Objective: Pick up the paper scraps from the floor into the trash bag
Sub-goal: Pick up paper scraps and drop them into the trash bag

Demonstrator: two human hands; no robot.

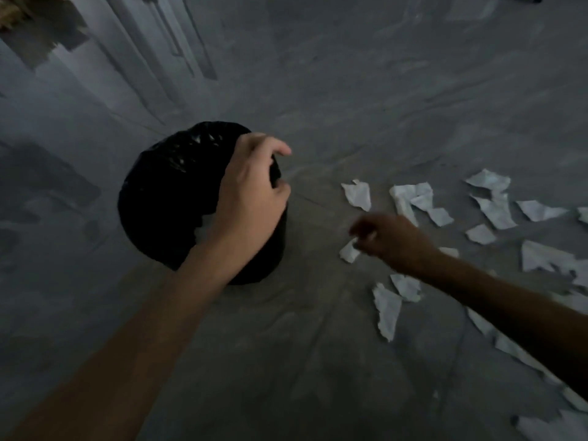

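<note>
A black trash bag stands on the grey floor at centre left. My left hand grips its right rim and holds the mouth apart. A bit of white paper shows inside the bag under my wrist. To the right of the bag, my right hand is low over the floor with its fingertips pinched on a small white paper scrap. Several more torn white scraps lie scattered across the floor beyond and below that hand. The right hand is blurred.
The grey concrete floor runs up to a wall with pale vertical panels at the upper left. Further scraps trail along my right forearm to the lower right corner.
</note>
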